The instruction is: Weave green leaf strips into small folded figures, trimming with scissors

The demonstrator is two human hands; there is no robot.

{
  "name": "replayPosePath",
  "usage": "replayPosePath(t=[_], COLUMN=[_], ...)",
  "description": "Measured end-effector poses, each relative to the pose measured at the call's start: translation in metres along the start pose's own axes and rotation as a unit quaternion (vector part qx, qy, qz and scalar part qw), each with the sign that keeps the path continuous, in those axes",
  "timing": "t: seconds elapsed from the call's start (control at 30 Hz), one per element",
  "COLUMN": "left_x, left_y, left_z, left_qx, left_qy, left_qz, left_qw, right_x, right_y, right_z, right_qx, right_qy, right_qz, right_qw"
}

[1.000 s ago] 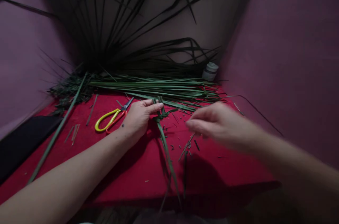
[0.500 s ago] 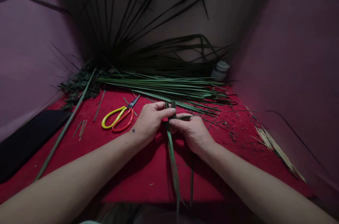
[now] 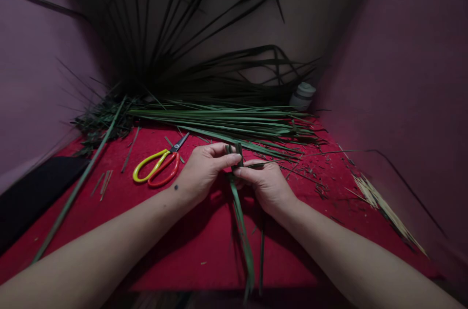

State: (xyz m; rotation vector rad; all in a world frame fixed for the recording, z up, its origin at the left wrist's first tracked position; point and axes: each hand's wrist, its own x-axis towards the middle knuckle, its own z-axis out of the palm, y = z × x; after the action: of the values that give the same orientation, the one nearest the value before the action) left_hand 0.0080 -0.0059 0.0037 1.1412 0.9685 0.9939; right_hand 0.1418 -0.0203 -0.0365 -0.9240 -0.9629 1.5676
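Near the middle of the red cloth, my left hand pinches the top of a small folded piece of green leaf strips between thumb and fingers. Just below and to the right, my right hand is closed on the same piece, thumb pressed against it. Long leaf tails hang from the fold toward the front edge of the table. A thin strip leads off to the right past my right hand. How the strips cross inside my fingers is hidden. Scissors with one yellow and one red handle lie left of my left hand.
A pile of long green leaves lies across the back. A white container stands at back right. Thin pale sticks lie at right, a long stalk and a black item at left. Leaf scraps litter the red cloth.
The view has shifted slightly, so the scissors and stalk appear further left. Both hands keep their hold on the folded leaf strips, with hardly any change in finger position.
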Motion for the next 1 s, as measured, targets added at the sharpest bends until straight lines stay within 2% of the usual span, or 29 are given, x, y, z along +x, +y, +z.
replayPosePath(t=[0.17,0.4,0.57,0.8,0.9,1.0], left_x=[-0.001,0.003,0.005,0.01,0.011,0.004], left_y=[0.003,-0.006,-0.004,0.004,0.024,0.049], left_z=[-0.002,-0.002,-0.005,-0.013,-0.024,-0.046], left_qx=[0.059,-0.004,-0.007,0.117,0.182,0.292], left_qy=[-0.037,-0.054,-0.058,0.039,0.091,0.122], left_qz=[0.001,-0.051,-0.036,0.056,0.099,0.114], left_qw=[0.998,0.997,0.998,0.991,0.974,0.942], right_x=[-0.001,-0.005,-0.005,-0.004,-0.001,0.003], right_y=[-0.001,-0.009,-0.011,-0.015,-0.014,-0.014], right_z=[-0.002,0.0,-0.001,-0.004,-0.01,-0.015], right_qx=[-0.012,-0.076,-0.087,-0.081,-0.056,-0.046], right_qy=[-0.023,-0.023,-0.009,-0.011,-0.002,0.004], right_qz=[0.008,0.006,0.004,0.043,0.045,0.027], right_qw=[1.0,0.997,0.996,0.996,0.997,0.999])
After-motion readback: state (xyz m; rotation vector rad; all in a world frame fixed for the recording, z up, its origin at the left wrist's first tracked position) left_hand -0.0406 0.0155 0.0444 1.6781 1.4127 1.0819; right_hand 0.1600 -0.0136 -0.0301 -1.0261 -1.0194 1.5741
